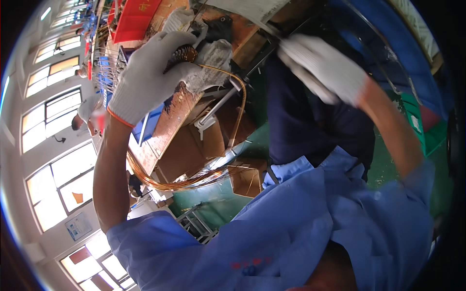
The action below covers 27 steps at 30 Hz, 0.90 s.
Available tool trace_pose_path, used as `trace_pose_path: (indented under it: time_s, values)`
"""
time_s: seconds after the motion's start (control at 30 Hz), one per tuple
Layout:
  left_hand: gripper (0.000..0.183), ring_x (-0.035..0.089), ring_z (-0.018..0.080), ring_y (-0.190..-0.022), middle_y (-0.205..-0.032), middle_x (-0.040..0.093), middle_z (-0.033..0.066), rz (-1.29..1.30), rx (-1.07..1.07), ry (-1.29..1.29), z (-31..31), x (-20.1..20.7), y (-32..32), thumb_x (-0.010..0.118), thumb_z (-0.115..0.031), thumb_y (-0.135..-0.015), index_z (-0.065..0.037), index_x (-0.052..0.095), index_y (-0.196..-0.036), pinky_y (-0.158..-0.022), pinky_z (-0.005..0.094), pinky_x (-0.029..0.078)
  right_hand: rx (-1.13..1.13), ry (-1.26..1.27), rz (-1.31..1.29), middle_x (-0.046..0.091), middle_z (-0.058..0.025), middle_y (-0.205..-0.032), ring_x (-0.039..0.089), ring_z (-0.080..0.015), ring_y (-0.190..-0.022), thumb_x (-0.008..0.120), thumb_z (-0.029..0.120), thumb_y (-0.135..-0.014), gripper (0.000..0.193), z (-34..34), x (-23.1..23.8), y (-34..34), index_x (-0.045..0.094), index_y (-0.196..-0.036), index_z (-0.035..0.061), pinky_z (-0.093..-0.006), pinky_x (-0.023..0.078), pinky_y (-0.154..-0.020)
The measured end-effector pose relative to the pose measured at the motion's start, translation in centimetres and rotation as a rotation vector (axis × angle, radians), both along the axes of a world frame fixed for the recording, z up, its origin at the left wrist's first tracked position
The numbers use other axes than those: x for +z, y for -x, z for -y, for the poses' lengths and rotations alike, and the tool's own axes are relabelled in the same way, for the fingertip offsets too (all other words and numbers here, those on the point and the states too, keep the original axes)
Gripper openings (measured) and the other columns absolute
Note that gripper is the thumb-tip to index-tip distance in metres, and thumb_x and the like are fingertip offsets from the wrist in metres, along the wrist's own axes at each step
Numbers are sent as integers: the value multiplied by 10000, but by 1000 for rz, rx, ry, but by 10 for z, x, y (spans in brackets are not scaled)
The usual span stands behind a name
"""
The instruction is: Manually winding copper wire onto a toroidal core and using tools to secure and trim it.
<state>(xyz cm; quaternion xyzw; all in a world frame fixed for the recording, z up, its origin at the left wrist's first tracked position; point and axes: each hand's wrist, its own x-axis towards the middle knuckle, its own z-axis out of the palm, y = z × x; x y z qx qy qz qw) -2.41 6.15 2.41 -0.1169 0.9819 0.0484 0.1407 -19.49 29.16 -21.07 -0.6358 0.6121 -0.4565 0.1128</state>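
My left hand [153, 72], in a white knitted glove with an orange cuff, is closed around a tight coil of copper wire [183, 55]. From the coil a strand of copper wire [241, 104] arches out and down over the bench edge. A thicker bundle of copper wires [167, 185] curves below my left forearm. Beside the coil lies a grubby whitish rag [213, 58]. My right hand [325, 68], gloved the same way, is above my right thigh near the end of a pale flat piece [250, 9]. Motion blurs its fingers, so its grip is unclear.
A wooden bench [170, 123] carries a red sheet [137, 19] and a dark cloth [219, 28]. Below it are cardboard boxes [246, 178] and a metal support [211, 116]. A green crate [416, 121] stands at right. Other people [87, 114] are far left.
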Motion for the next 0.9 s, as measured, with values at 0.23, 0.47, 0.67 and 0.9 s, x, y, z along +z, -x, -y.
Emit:
trace_pose_path:
  time_s: [0.23,0.47,0.67,0.9]
  values:
    - [438,715,309,-1059,-1143,701,142,-84,16,-68,-3,0,-10,786,-89,-846,-53,665,-1266,-920,391,547,-300,-127,48,691,-178,-887,733,-361,-792,680,239,-969,173,45,44,-64,659,-993,69,-462,595,-671]
    - [435,714,312,-1052,-1140,699,151,-115,-12,-85,2,-6,-8,783,-93,-843,-56,667,-1260,-913,386,546,690,341,2303,675,-117,-1025,696,-277,-1016,503,266,-1137,273,94,49,-220,619,-1054,33,-475,578,-984]
    - [405,714,288,-1013,-1128,703,141,-210,-131,-74,10,-12,-18,769,-78,-862,-51,659,-1251,-899,373,550,63,-128,1339,664,-88,-753,699,-228,-711,577,276,-1087,322,86,-4,-187,647,-909,17,-388,601,-751]
    - [632,709,187,-1029,-1119,670,96,-636,309,-160,-18,20,-112,813,6,-824,1,543,-1396,-900,325,596,-268,268,-455,704,-97,-880,701,-310,-863,753,249,-916,176,7,99,9,701,-923,80,-435,549,-745]
